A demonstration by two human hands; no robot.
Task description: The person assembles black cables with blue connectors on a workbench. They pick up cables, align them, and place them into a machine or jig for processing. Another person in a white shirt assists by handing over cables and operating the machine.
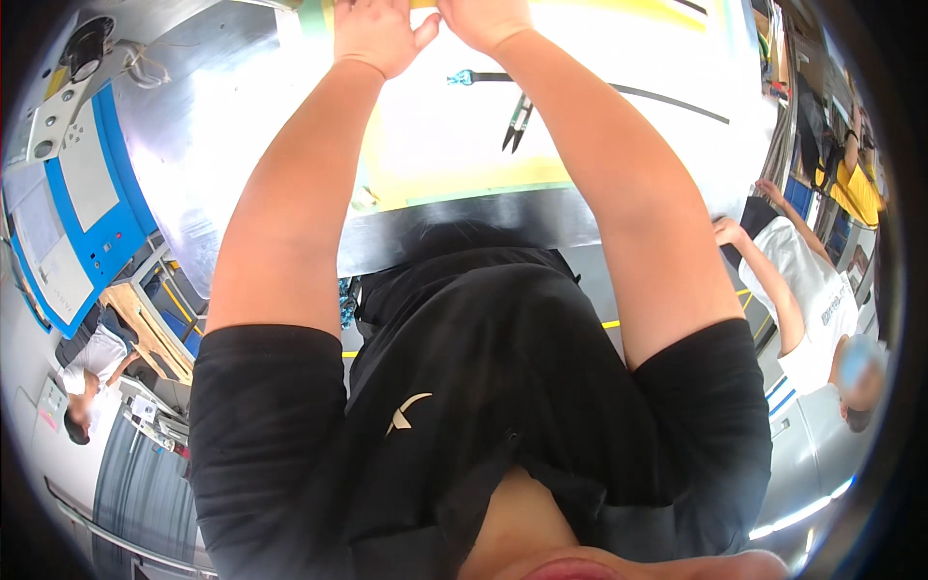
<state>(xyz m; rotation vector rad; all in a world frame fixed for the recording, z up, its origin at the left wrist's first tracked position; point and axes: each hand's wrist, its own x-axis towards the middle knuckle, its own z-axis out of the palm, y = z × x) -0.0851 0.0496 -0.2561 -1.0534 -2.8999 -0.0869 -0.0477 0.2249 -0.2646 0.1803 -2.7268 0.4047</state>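
Left hand point(379, 34) and right hand point(480, 19) together at top edge over yellow sheet point(435, 159) on tabletop point(193, 145); fingers cropped, grip state indiscernible. Snips point(517, 124) and strap point(619, 92) lying beside right forearm.

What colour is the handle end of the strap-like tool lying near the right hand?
Light blue handle end, on a thin black strap; seen in the head view.

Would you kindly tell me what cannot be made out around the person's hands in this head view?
- Left hand and right hand: fingertips cut off by the top edge, so any grasp is unseen.
- Pale sheet: glare washes out its surface.
- Black snips: too small for detail.
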